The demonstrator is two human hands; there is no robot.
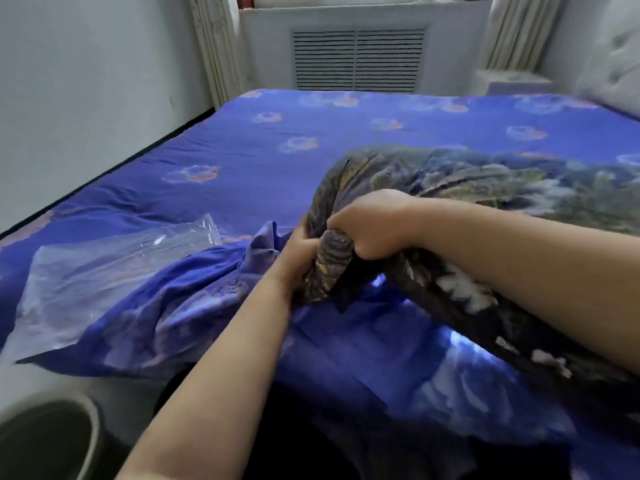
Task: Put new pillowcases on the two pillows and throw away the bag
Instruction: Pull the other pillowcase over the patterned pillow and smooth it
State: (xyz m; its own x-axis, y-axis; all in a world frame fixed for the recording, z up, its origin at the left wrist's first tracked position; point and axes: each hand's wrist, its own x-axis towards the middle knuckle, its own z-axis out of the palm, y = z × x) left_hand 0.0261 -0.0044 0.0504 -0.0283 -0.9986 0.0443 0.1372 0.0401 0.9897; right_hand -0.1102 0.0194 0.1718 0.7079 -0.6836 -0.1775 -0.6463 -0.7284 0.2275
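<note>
Dark, leaf-patterned cloth fills both your fists: the pillow (467,209) lies across the right half of the bed, and you have one corner of it bunched up. Your right hand (374,226) is closed over that corner from above, and your left hand (301,251) is clenched on the same corner from below, just beside the blue pillowcase (180,306).

The pillow looks soft and light, and it will fold and sag wherever you do not support it, so hold it by the corners and squeeze them small to feed them in. The pillowcase is thin, limp cotton and lies crumpled at the near edge of the bed; I judge it best taken at the hem of its opening, though I cannot tell where that opening is in the folds. The clear plastic bag (104,278) lies flat to the left, partly under the pillowcase; it is slick and very light, so pinch it rather than scoop it.

The bedsheet (311,133) is blue with pale flowers and offers plenty of room. A bin (52,438) stands at the lower left. Beyond the bed are a vent grille (358,60) and curtains (214,46).
</note>
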